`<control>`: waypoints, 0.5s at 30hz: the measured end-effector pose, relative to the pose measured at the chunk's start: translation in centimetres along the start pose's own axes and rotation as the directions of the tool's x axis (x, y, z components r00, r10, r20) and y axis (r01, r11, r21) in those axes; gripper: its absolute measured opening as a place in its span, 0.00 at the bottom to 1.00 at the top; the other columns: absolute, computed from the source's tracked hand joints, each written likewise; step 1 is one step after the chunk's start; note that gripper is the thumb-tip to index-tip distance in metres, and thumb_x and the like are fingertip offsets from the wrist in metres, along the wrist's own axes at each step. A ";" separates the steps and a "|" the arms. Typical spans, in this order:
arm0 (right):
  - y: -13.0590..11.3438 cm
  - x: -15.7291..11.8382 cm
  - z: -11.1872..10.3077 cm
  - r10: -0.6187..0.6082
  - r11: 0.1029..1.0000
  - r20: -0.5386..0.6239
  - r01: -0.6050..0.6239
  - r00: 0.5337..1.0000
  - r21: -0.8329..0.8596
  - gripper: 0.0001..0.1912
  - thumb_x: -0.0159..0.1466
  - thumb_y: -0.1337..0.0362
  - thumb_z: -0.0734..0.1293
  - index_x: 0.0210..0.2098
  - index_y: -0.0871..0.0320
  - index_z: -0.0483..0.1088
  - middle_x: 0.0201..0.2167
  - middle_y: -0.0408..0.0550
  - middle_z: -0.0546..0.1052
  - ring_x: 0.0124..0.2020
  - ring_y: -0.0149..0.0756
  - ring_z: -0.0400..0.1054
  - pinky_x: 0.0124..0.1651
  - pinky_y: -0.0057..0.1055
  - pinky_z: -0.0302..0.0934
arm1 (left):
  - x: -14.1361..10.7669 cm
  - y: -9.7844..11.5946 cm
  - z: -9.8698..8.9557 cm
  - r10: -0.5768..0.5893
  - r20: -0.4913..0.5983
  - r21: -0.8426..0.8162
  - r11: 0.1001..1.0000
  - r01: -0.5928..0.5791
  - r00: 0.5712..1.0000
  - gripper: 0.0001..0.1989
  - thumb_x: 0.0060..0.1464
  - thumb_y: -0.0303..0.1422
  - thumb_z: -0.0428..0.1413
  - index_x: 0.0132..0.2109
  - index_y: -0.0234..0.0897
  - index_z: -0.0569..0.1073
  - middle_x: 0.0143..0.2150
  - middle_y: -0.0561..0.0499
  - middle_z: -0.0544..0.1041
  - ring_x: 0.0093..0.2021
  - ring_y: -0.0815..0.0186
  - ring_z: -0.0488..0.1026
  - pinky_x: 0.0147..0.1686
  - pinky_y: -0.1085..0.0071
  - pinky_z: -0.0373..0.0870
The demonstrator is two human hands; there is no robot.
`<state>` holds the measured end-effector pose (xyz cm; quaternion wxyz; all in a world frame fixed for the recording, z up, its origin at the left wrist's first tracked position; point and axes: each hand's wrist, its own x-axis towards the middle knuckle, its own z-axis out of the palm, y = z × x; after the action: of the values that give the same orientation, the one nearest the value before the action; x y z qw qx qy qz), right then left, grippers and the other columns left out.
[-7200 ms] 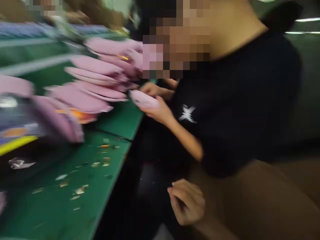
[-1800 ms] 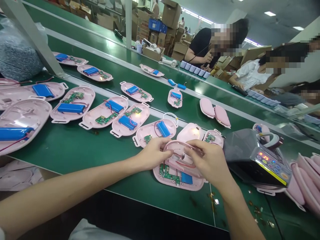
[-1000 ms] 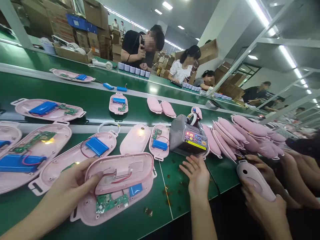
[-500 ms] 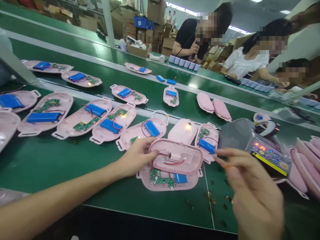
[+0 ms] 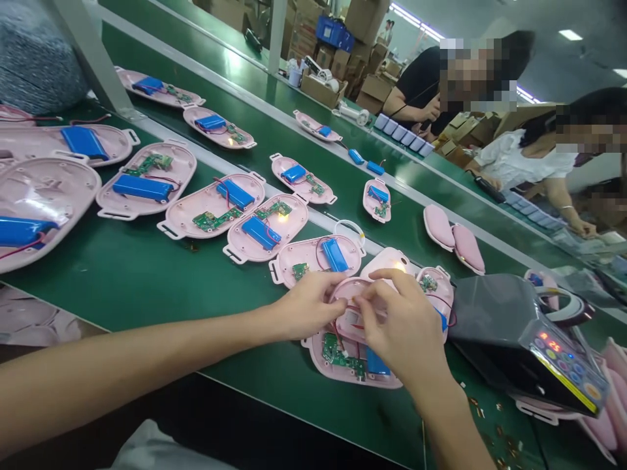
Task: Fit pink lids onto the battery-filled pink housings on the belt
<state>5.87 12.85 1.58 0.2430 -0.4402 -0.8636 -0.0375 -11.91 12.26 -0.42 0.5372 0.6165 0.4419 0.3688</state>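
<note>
Your left hand (image 5: 313, 303) has its thumb and forefinger closed on the left edge of a pink cover (image 5: 353, 288), hollow side facing you. The cover sits over the far part of a pink shell (image 5: 337, 374) on the green surface (image 5: 230, 284), with a circuit board (image 5: 336, 352) and a blue battery (image 5: 377, 362) showing below. Your right hand (image 5: 404, 320) reaches across the cover's inside, thumb and forefinger bent nearly together near a red wire; whether they pinch anything cannot be told. A dark tape machine (image 5: 499, 326) stands to the right, near scraps (image 5: 512, 447).
</note>
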 end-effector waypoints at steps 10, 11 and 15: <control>3.1 1.8 -2.6 0.381 0.872 0.349 -0.458 0.856 0.173 0.12 0.55 0.55 0.71 0.28 0.55 0.68 0.24 0.41 0.74 0.27 0.35 0.68 0.29 0.30 0.56 | -0.6 0.8 0.4 -0.019 -0.074 0.147 0.989 0.029 0.997 0.06 0.52 0.26 0.51 0.38 0.35 0.71 0.34 0.51 0.76 0.36 0.63 0.72 0.34 0.70 0.65; 3.4 1.6 -2.7 0.328 0.865 0.377 -0.436 0.866 0.248 0.08 0.57 0.58 0.69 0.30 0.55 0.70 0.27 0.42 0.76 0.29 0.36 0.70 0.33 0.31 0.59 | -0.5 0.9 0.5 -0.013 -0.069 0.150 0.988 0.023 0.998 0.06 0.54 0.27 0.51 0.38 0.35 0.71 0.36 0.51 0.77 0.38 0.62 0.73 0.37 0.70 0.67; 2.5 -0.1 -2.6 0.161 0.935 0.144 -0.197 0.976 0.295 0.04 0.63 0.65 0.65 0.32 0.55 0.72 0.29 0.44 0.77 0.31 0.35 0.71 0.34 0.30 0.62 | -0.9 0.8 0.3 0.042 0.049 0.167 0.985 -0.049 0.998 0.12 0.63 0.35 0.48 0.42 0.35 0.74 0.39 0.48 0.80 0.40 0.61 0.76 0.41 0.69 0.70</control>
<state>8.90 13.56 3.42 0.2596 -0.4753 -0.8279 0.1457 -11.77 11.31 0.39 0.4846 0.6778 0.4449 0.3284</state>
